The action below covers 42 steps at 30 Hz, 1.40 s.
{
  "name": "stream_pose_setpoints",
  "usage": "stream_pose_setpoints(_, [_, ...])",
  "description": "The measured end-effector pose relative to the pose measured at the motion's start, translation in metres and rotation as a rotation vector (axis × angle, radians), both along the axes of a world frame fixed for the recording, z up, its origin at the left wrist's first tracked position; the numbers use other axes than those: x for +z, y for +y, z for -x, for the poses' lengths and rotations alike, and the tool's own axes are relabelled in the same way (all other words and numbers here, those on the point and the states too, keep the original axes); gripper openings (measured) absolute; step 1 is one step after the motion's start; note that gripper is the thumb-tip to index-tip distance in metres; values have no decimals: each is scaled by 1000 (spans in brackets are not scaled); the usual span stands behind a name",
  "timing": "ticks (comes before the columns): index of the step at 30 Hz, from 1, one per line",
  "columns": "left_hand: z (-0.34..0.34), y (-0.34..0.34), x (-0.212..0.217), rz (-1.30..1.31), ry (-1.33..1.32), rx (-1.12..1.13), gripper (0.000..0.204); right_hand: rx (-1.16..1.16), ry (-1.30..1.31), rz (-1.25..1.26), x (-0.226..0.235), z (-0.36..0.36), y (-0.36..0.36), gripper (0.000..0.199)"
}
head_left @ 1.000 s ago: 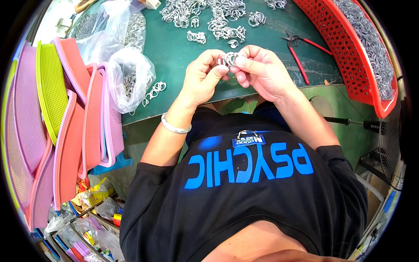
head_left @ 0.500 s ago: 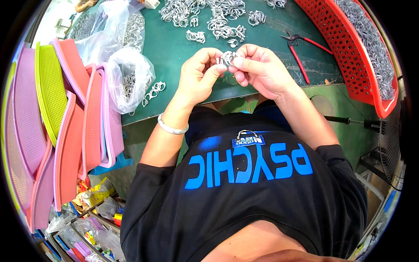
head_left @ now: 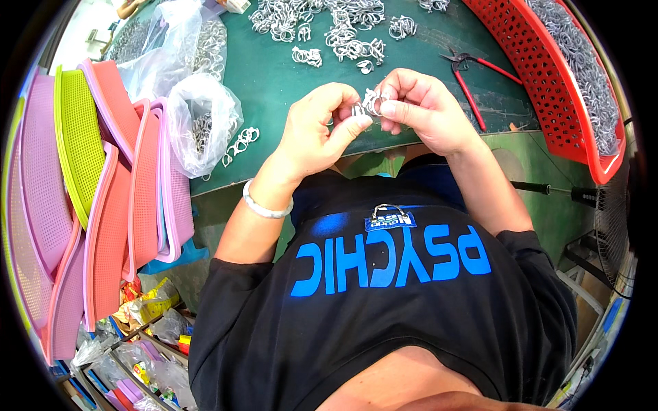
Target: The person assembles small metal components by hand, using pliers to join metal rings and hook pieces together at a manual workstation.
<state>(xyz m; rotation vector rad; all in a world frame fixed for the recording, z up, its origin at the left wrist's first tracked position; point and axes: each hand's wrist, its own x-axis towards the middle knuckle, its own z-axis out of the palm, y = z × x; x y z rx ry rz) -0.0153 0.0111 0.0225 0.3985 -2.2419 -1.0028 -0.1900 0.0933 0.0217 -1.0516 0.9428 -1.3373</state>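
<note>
Above the near edge of the green table (head_left: 274, 85), my two hands meet over small silver metal rings. My left hand (head_left: 312, 133) is closed, pinching one small metal ring (head_left: 357, 109) between thumb and fingers. Close beside it, my right hand (head_left: 435, 113) grips a little cluster of metal rings (head_left: 373, 101) with the thumb on top. Whether the pieces in the two hands touch is too small to tell. Beyond the hands, a loose ring (head_left: 365, 66) lies by the heaped metal rings (head_left: 353, 48).
Red-handled pliers (head_left: 469, 96) lie right of my hands. A red basket (head_left: 558, 103) full of metal pieces stands farther right. Plastic bags of rings (head_left: 185, 147) and a short row of rings (head_left: 241, 145) are at the left, beside stacked coloured baskets (head_left: 113, 226).
Both hands have shifted slightly to the right. The left fingers have turned, and a ring now shows at their tips, distinct from the cluster in the right hand.
</note>
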Motion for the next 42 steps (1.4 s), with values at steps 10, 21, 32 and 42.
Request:
stream_pose_setpoints(10, [1, -1, 14, 273, -53, -20, 20, 116, -252, -143, 4, 6, 2, 10])
stream_pose_setpoints(21, [3, -17, 8, 514, 5, -105, 25, 154, -175, -222, 3, 16, -13, 8])
stream_pose_setpoints(32, [0, -26, 4, 584, -136, -48, 24, 55, -29, -186, 1, 7, -20, 8])
stream_pose_setpoints(42, [0, -26, -3, 478, -5, -34, 34, -32, 246, 127, -12, 8, -18, 3])
